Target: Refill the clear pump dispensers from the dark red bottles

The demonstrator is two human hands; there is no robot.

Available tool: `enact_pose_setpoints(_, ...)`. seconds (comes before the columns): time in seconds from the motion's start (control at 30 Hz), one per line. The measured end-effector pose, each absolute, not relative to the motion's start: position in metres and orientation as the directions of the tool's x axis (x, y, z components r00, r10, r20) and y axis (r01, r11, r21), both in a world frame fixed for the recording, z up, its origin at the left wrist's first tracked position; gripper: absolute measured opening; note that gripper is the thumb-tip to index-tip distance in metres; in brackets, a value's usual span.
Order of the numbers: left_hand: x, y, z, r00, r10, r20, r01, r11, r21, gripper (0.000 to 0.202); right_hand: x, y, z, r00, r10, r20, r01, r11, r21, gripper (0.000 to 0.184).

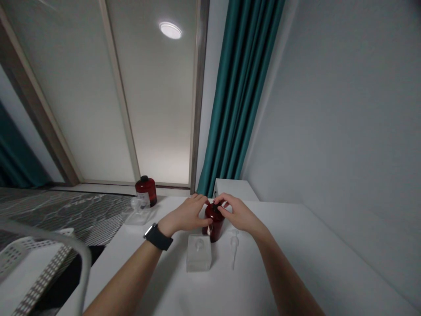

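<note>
A dark red bottle (217,229) with a black cap (215,206) stands upright on the white table. My left hand (189,213) wraps its fingers around the bottle's left side. At the top, my right hand (237,213) has its fingers closed about the black cap. Just in front of the bottle sits a clear square box (198,259) with a small round knob-like part on it. To its right lies a clear pump head with a thin tube (234,245). A dark watch (158,237) is on my left wrist.
At the table's far left corner stands a second red bottle (150,191), with another clear container (136,215) before it. A white basket (36,259) and a pale curved rail (86,263) are at the lower left. Behind the table are a white cabinet (237,188) and a green curtain (241,96).
</note>
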State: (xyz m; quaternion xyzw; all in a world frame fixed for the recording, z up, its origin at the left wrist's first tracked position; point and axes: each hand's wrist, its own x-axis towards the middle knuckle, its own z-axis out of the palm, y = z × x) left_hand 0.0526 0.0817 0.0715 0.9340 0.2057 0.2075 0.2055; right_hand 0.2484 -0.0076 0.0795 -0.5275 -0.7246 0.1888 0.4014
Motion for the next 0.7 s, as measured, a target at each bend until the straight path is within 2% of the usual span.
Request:
enact_pose_setpoints(0.1,0.051,0.082,0.071,0.832,0.479,0.281,0.301,-0.814,0.497,0.041,0.249,-0.010,0.081,-0.163,0.908,0.385,0.593,0.402,-0.698,0.024)
enact_pose_setpoints(0.23,0.055,0.085,0.059,0.839,0.467,0.278,0.164,-0.705,0.690,0.082,0.253,-0.009,0.079,-0.183,0.879,0.440,0.590,0.457,-0.666,0.025)
enact_pose_setpoints(0.33,0.061,0.086,0.048,0.843,0.467,0.266,0.094,-0.614,0.783,0.092,0.254,-0.007,0.077,-0.182,0.873,0.453,0.610,0.462,-0.644,0.024)
enact_pose_setpoints(0.5,0.069,0.085,0.040,0.754,0.557,0.348,0.116,-0.634,0.765,0.084,0.252,-0.003,0.074,-0.126,0.865,0.486,0.704,0.423,-0.571,0.018)
enact_pose_setpoints(0.7,0.075,0.081,0.042,0.719,0.578,0.386,0.214,-0.713,0.668,0.052,0.257,-0.007,0.082,-0.075,0.877,0.475,0.742,0.368,-0.561,0.014)
